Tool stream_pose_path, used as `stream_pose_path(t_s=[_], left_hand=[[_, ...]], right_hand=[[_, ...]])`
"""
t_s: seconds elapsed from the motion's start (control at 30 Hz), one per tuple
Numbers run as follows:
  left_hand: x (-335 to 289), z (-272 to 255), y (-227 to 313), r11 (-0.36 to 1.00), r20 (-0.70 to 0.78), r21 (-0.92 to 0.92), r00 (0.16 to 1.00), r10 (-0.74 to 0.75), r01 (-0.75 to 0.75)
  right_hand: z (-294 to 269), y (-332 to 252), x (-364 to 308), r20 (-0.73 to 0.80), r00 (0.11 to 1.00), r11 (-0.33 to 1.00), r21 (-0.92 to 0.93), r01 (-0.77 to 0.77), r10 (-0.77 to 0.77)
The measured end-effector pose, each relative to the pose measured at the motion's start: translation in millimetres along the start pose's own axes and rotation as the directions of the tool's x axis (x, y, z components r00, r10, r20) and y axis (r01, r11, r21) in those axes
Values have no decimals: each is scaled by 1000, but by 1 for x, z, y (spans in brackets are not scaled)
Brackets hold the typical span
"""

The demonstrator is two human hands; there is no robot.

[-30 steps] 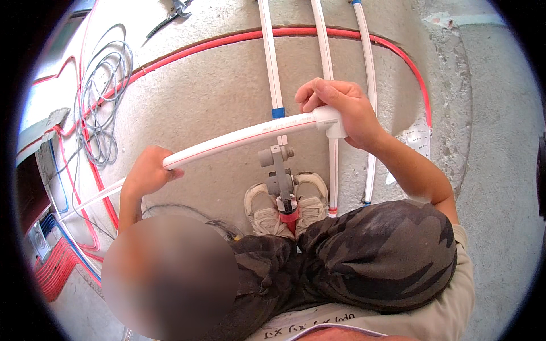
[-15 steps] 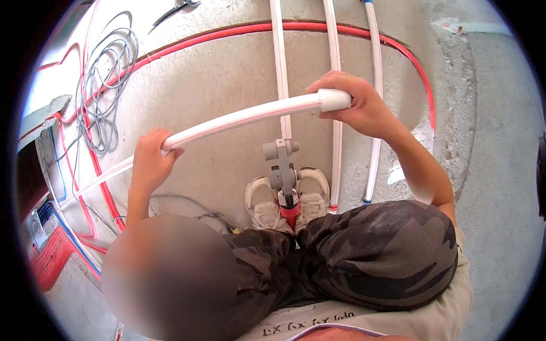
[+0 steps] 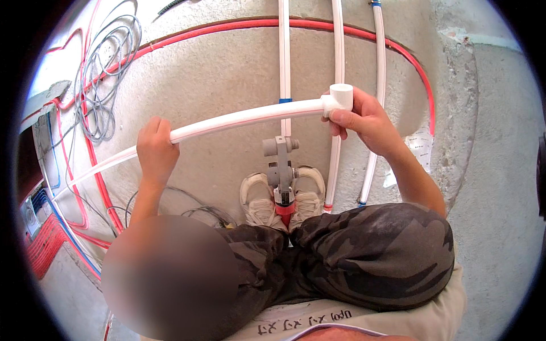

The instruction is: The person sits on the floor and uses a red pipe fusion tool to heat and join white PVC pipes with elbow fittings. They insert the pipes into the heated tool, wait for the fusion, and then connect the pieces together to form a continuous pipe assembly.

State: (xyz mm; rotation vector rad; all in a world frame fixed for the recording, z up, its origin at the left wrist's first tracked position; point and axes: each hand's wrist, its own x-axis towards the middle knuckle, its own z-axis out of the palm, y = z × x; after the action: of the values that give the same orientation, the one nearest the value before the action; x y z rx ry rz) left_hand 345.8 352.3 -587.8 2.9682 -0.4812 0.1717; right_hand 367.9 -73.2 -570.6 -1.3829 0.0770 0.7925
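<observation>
My left hand is closed around a long white plastic pipe with a thin red stripe, which bows slightly as it runs off to the lower left. At the pipe's right end sits a white pipe fitting with a socket standing up on it. Whether it is an elbow or a tee I cannot tell, because my right hand grips its right side, thumb on the near face. Below the pipe, a pipe fusion heater with grey dies and a red lower part stands between my shoes.
White pipes lie along the concrete floor, crossed by a red conduit. Coiled grey cable lies at the left, near a bundle of red conduits. Printed paper lies beyond my right forearm.
My right hand has turned over with the fitting, so its socket now stands up toward the far side. The pipe has shifted slightly, and my left hand moved a little to the right.
</observation>
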Motion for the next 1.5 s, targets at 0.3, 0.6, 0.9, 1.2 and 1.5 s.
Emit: stream_pose_path(t_s=[0.3, 0.6, 0.9, 1.2, 1.5], left_hand=[[-4, 1, -7, 990, 276, -77, 957, -93, 118], [-16, 2, 5, 998, 170, 36, 984, -56, 50], [-15, 2, 8, 999, 53, 5, 998, -33, 33], [-21, -26, 12, 999, -242, 17, 970, 30, -27], [-38, -54, 16, 991, -377, 120, 926, -2, 52]], right_hand=[[4, 5, 0, -44, 997, 988, -142, 52, -59], [21, 16, -15, -155, 976, 969, -219, 117, -153], [20, 18, -16, -92, 980, 971, -179, 160, -179], [33, 7, -32, 104, 745, 621, -484, 616, -659], [45, -24, -47, 247, 788, 649, -458, 608, -564]])
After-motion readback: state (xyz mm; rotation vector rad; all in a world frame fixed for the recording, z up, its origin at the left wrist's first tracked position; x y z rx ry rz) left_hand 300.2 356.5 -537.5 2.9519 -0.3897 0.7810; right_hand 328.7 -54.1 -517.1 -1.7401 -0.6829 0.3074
